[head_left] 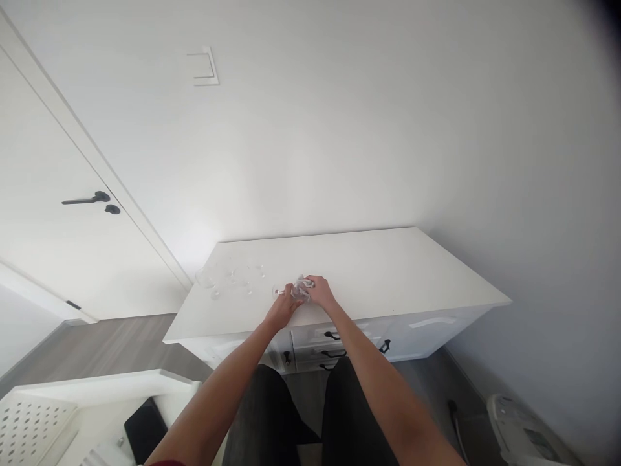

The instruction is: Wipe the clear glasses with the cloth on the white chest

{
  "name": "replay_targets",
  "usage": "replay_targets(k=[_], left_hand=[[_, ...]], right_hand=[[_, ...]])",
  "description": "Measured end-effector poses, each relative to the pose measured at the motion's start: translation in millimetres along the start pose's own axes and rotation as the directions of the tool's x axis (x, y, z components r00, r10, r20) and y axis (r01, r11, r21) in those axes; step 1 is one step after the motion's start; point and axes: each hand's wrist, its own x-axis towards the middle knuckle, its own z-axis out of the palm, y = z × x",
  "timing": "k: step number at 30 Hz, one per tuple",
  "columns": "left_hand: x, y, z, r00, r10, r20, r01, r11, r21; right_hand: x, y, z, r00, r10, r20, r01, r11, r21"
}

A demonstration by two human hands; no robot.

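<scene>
Both my arms reach forward to a white dresser top [388,272]. My left hand [283,309] and my right hand [319,290] are closed together around a small clear glass piece [297,289] near the dresser's front edge. The glass is transparent and its shape is hard to make out. To the left, several more clear glasses [228,278] stand on the dresser top, apart from my hands.
The dresser has drawers with black handles [334,336]. A white door with a black lever handle [87,199] is at the left. A white perforated tray and a dark phone [145,427] lie at the lower left. A white appliance [519,433] sits on the floor at the right.
</scene>
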Motion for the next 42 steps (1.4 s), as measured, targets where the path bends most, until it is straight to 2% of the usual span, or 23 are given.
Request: replay_targets(k=[2,4,7,9,11,14,19,23,25,28,31,32,34,36,38,42], left_hand=[[-1,0,-1,1.000,0.004,0.014,-0.004,0.999,-0.052],[0,0,-1,0.999,0.038,0.008,-0.037,0.994,-0.108],[1,-1,-1,0.992,0.056,-0.112,-0.069,0.991,-0.118],[1,-2,-1,0.977,0.056,-0.205,-0.075,0.993,-0.086],[2,-2,-1,0.969,0.103,-0.224,-0.116,0.992,-0.043],[3,-3,-1,0.973,0.169,-0.157,-0.163,0.985,0.052],[8,-4,4,0.994,0.099,-0.046,-0.085,0.965,0.247],[9,-2,10,1.000,0.011,-0.023,-0.001,0.912,0.411],[9,0,11,1.000,-0.009,-0.012,0.013,0.886,0.463],[9,4,10,1.000,-0.006,0.009,0.001,0.864,0.503],[8,5,10,1.000,-0.005,0.004,0.002,0.853,0.521],[8,5,10,1.000,-0.006,0.005,0.002,0.850,0.527],[8,2,12,1.000,-0.001,0.014,-0.007,0.841,0.541],[9,-1,13,0.999,0.018,0.031,-0.032,0.826,0.563],[9,-5,15,0.999,0.023,0.048,-0.047,0.808,0.587],[11,-7,16,0.998,-0.014,0.066,-0.029,0.794,0.607]], right_hand=[[1,-5,-5,0.998,-0.019,-0.052,0.017,0.999,-0.042],[-1,-10,-19,0.988,-0.030,-0.154,0.013,0.994,-0.112],[-3,-18,-49,0.961,-0.021,-0.276,-0.044,0.973,-0.229],[-3,-28,-63,0.973,-0.013,-0.230,-0.063,0.944,-0.323],[-2,-39,-65,0.993,-0.008,-0.118,-0.043,0.905,-0.424],[1,-58,-52,0.999,0.009,0.032,0.007,0.881,-0.473],[8,-87,-29,0.990,-0.001,0.142,0.064,0.895,-0.441],[12,-100,-23,0.963,-0.067,0.260,0.166,0.910,-0.381],[13,-98,-23,0.959,-0.102,0.264,0.188,0.926,-0.327],[11,-80,-27,0.990,-0.094,0.101,0.107,0.985,-0.134],[-1,-50,-27,0.995,0.009,-0.096,0.014,0.972,0.235],[-7,-40,-23,0.994,0.031,-0.105,0.006,0.940,0.342],[-22,-25,-9,0.999,-0.001,-0.038,0.019,0.886,0.464],[-33,-19,10,0.996,-0.084,0.019,0.067,0.890,0.451],[-36,-20,27,0.989,-0.146,0.006,0.134,0.920,0.369],[-23,-28,38,0.982,-0.188,-0.020,0.184,0.924,0.337]])
